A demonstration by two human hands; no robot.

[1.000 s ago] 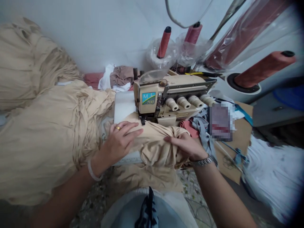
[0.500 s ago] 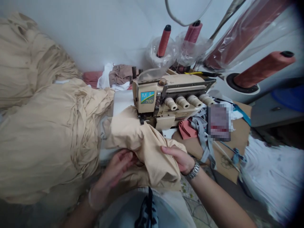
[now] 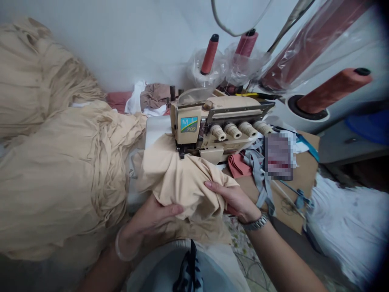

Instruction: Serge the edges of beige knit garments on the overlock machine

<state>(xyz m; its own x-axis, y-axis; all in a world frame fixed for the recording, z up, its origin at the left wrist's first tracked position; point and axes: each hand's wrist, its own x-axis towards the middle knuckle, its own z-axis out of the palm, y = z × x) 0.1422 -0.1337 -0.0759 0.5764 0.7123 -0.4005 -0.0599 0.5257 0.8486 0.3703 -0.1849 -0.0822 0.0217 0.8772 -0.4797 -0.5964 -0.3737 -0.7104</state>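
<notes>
**Left to right, as found:**

Heap of gathered beige fabric (image 3: 51,162): large, in loose folds, lying at far left and running up against the worktop (image 3: 154,129).

Left hand (image 3: 152,221): wearing a pale bangle (image 3: 121,247) at the wrist. Fingers (image 3: 164,215) pressed together beneath the cloth, thumb lying over it, pinching the lower edge.

Beige knit cloth (image 3: 179,186): bunched and folded, held between both hands, its far end lying on the worktop at the presser foot of the overlock sewing machine (image 3: 212,121).

Overlock sewing machine: cream, badged "700", with four thread-tension dials along its front. Behind it stood red thread cones (image 3: 209,54), partly wrapped in clear plastic.

Right hand (image 3: 234,200): wearing a metal wristwatch (image 3: 255,223). Fingers (image 3: 220,190) lay close together across the top of the cloth, clasping the fold; thumb hidden.

Coral fabric scraps (image 3: 237,166) and grey strips (image 3: 259,174): lying just beyond the right hand, on a cardboard sheet (image 3: 304,178). A pixelated patch covered one item.

White fabric pile (image 3: 343,227): at far right, below the cardboard.
</notes>
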